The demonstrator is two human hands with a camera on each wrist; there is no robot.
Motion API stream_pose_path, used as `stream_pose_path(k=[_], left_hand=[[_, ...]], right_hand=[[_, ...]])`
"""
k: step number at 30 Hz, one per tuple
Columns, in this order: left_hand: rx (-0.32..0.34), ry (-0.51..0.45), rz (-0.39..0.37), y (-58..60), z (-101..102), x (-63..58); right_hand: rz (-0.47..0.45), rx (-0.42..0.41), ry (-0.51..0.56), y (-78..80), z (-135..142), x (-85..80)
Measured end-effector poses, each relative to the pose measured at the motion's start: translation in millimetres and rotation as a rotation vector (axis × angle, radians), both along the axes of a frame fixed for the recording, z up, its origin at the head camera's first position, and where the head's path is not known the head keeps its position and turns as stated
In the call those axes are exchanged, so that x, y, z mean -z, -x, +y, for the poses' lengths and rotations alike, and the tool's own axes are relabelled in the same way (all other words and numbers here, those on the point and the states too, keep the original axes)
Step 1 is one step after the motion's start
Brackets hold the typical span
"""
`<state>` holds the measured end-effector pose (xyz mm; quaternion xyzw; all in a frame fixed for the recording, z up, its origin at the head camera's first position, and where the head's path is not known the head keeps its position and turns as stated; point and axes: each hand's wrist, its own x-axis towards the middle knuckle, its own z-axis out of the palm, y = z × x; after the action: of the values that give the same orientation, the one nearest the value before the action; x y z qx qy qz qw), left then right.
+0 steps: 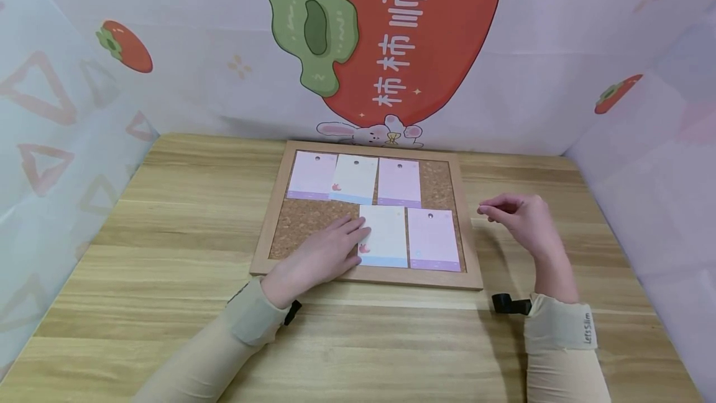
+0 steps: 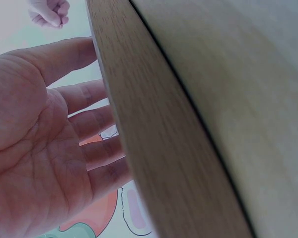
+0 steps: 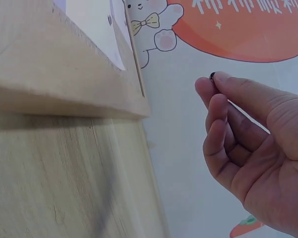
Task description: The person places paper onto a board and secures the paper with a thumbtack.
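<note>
A cork board point(image 1: 304, 222) with a wooden frame lies on the table, bearing several pink and white cards. My left hand point(image 1: 321, 250) rests over its lower part, fingers extended, with the fingertips on the left edge of the lower white card point(image 1: 386, 235). No tack shows on that card. Beside it is a pink card point(image 1: 433, 241) with a round tack point(image 1: 430, 216) near its top. Right of the board, my right hand point(image 1: 523, 219) is raised and pinches a small dark thumbtack point(image 3: 212, 75) between thumb and index finger; the fingers hide most of it.
Three cards, a pink one point(image 1: 310, 176), a white one point(image 1: 355, 179) and another pink one point(image 1: 399, 182), are tacked along the board's top row. Bare cork point(image 1: 436, 182) shows at upper right. A printed backdrop point(image 1: 224, 79) stands behind the wooden table point(image 1: 184, 204).
</note>
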<state>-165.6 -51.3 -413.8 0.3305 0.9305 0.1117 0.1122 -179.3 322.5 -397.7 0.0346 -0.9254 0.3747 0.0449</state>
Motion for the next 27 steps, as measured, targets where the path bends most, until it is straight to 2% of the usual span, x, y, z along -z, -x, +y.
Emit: stream_pose_path(k=[6,12,17,27], left_hand=[[0.003,0.002,0.001,0.4,0,-0.1],[0.0,0.01,-0.002,0.7,0,0.2],[0.002,0.004,0.007,1.5,1,-0.2],[0.002,0.027,0.005,1.6,2,-0.1]], right_hand=[[0.006,-0.081,0.059,2.7,-14,1.9],[-0.018,-0.168,0.073,4.7,-33,2.6],[-0.075,-0.186,0.055,6.5,-44,2.8],[-0.116,-0.231,0.05,11.2,-65,8.7]])
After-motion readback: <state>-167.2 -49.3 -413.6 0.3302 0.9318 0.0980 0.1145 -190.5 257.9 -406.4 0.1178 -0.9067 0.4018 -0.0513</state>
